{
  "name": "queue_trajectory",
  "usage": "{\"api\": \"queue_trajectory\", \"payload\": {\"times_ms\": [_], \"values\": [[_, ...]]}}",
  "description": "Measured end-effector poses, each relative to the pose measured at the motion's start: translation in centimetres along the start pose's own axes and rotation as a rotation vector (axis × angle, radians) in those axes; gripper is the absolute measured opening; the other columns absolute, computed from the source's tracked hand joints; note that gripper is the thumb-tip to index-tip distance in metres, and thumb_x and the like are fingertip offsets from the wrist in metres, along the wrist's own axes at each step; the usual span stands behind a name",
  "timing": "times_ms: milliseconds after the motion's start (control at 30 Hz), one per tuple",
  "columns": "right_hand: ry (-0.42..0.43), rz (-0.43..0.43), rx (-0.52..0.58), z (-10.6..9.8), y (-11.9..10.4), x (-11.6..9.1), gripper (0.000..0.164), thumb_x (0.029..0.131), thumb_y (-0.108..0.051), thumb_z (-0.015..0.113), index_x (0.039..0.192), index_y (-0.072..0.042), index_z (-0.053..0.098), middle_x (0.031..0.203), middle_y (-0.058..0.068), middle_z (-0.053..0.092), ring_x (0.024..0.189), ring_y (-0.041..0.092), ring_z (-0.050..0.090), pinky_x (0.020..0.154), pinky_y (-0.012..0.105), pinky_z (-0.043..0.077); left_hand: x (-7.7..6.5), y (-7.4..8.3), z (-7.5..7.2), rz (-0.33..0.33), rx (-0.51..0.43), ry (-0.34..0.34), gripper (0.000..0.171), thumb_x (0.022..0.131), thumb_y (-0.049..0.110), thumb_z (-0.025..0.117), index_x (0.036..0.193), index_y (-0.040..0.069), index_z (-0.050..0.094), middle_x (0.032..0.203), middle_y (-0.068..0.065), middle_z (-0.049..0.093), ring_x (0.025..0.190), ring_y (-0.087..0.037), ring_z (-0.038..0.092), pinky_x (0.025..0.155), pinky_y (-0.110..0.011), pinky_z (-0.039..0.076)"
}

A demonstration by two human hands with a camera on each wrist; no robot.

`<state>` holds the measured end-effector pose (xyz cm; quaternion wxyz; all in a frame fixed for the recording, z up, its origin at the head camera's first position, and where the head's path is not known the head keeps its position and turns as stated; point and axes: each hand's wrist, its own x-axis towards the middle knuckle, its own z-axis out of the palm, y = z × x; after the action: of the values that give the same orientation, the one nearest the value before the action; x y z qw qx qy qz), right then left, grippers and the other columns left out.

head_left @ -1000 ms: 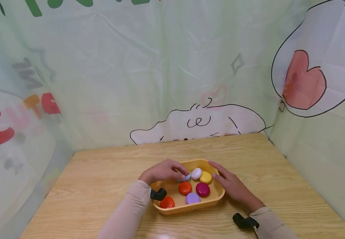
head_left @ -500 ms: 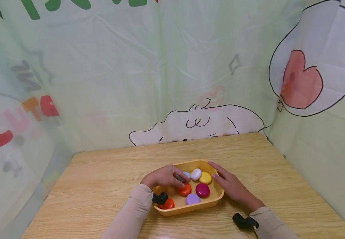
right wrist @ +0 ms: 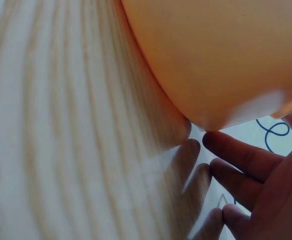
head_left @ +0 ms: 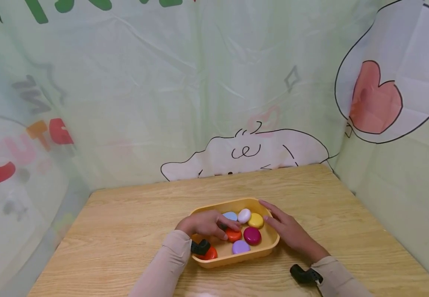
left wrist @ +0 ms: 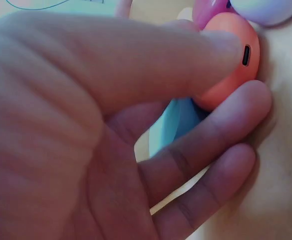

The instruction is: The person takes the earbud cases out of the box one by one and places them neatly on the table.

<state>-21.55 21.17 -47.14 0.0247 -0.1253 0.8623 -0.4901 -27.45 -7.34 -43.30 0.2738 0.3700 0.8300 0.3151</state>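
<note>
A yellow tray (head_left: 236,258) stands on the table with several smooth rounded discs in it. My left hand (head_left: 207,223) reaches over its left side and pinches an orange-red disc (head_left: 233,235) between thumb and fingers. The left wrist view shows a small dark slot in the side of this orange-red disc (left wrist: 246,55). Nearby lie a light blue disc (head_left: 231,216), a white one, a yellow one and a magenta disc (head_left: 252,236). My right hand (head_left: 290,229) holds the tray's right end, thumb at the rim. Its other fingers (right wrist: 240,155) lie against the outside wall.
A lilac disc (head_left: 241,247) lies at the tray's front. Another red disc (head_left: 209,253) sits in the left front corner, partly covered by the left wrist's black camera mount (head_left: 200,247). Wooden tabletop (head_left: 132,222) surrounds the tray, with printed curtains behind and beside it.
My left hand has moved from the light blue disc toward the front and taken hold of the orange-red disc, shifting it slightly right. The right hand has stayed at the tray's end.
</note>
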Motion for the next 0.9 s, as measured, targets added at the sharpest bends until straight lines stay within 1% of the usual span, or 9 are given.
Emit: {"api": "queue_trajectory", "payload": {"times_ms": [133, 200, 300, 500, 600, 700, 800, 900], "values": [[0.001, -0.01, -0.003, -0.1, -0.2, 0.0, 0.053, 0.106, -0.036, 0.05, 0.156, -0.026, 0.036, 0.159, 0.014, 0.034, 0.143, 0.041, 0.033, 0.106, 0.055, 0.039, 0.4, -0.1, 0.2, 0.01, -0.023, 0.018, 0.036, 0.089, 0.009, 0.075, 0.123, 0.021, 0.074, 0.128, 0.016, 0.064, 0.105, -0.002, 0.054, 0.093, -0.022, 0.042], [0.001, -0.015, -0.005, -0.1, -0.2, 0.0, 0.053, 0.106, -0.036, 0.049, 0.156, -0.025, 0.036, 0.159, 0.013, 0.034, 0.144, 0.04, 0.032, 0.106, 0.055, 0.038, 0.5, -0.1, 0.3, 0.013, -0.028, 0.035, 0.036, 0.088, 0.008, 0.076, 0.122, 0.021, 0.075, 0.124, 0.016, 0.066, 0.104, -0.002, 0.055, 0.094, -0.022, 0.043], [0.001, -0.02, -0.004, -0.1, -0.2, -0.1, 0.053, 0.106, -0.036, 0.049, 0.156, -0.025, 0.036, 0.159, 0.013, 0.034, 0.144, 0.04, 0.032, 0.107, 0.056, 0.037, 0.5, 0.0, 0.3, 0.009, -0.027, 0.059, 0.036, 0.086, 0.007, 0.079, 0.119, 0.021, 0.076, 0.116, 0.016, 0.068, 0.101, -0.005, 0.057, 0.091, -0.023, 0.045], [-0.002, -0.024, -0.014, 0.0, 0.0, -0.1, 0.052, 0.107, -0.036, 0.048, 0.156, -0.023, 0.036, 0.159, 0.013, 0.034, 0.144, 0.04, 0.032, 0.108, 0.056, 0.035, 0.2, 0.9, 0.4, 0.002, 0.028, 0.09, 0.037, 0.082, 0.009, 0.083, 0.116, 0.019, 0.077, 0.106, 0.013, 0.069, 0.097, -0.014, 0.057, 0.086, -0.024, 0.046], [0.004, -0.029, -0.016, 0.0, 0.0, 0.0, 0.052, 0.107, -0.036, 0.048, 0.156, -0.023, 0.037, 0.159, 0.013, 0.035, 0.144, 0.039, 0.032, 0.109, 0.057, 0.034, 0.2, 1.2, 0.5, 0.016, 0.057, 0.109, 0.036, 0.082, 0.011, 0.083, 0.117, 0.018, 0.077, 0.106, 0.013, 0.069, 0.096, -0.013, 0.057, 0.086, -0.023, 0.046], [0.006, -0.028, -0.016, 0.0, 0.0, -0.1, 0.052, 0.107, -0.036, 0.047, 0.156, -0.023, 0.037, 0.159, 0.012, 0.035, 0.145, 0.039, 0.032, 0.11, 0.057, 0.032, 0.1, 1.2, 0.6, 0.034, 0.064, 0.126, 0.037, 0.084, 0.014, 0.083, 0.12, 0.018, 0.075, 0.11, 0.014, 0.069, 0.099, -0.008, 0.058, 0.09, -0.023, 0.046], [0.007, -0.024, -0.017, 0.1, -0.1, -0.1, 0.052, 0.107, -0.038, 0.047, 0.156, -0.023, 0.038, 0.159, 0.012, 0.036, 0.145, 0.038, 0.032, 0.11, 0.057, 0.031, 0.0, 1.2, 0.5, 0.04, 0.047, 0.149, 0.036, 0.086, 0.018, 0.081, 0.121, 0.019, 0.074, 0.114, 0.015, 0.067, 0.102, -0.007, 0.057, 0.093, -0.025, 0.046], [0.01, -0.024, -0.02, 0.0, -0.1, -0.2, 0.052, 0.107, -0.038, 0.047, 0.156, -0.023, 0.038, 0.158, 0.012, 0.036, 0.144, 0.039, 0.032, 0.11, 0.057, 0.032, -0.2, 1.3, 0.3, 0.032, 0.009, 0.178, 0.035, 0.088, 0.025, 0.079, 0.123, 0.021, 0.073, 0.116, 0.014, 0.066, 0.103, -0.01, 0.057, 0.092, -0.027, 0.046]]}}
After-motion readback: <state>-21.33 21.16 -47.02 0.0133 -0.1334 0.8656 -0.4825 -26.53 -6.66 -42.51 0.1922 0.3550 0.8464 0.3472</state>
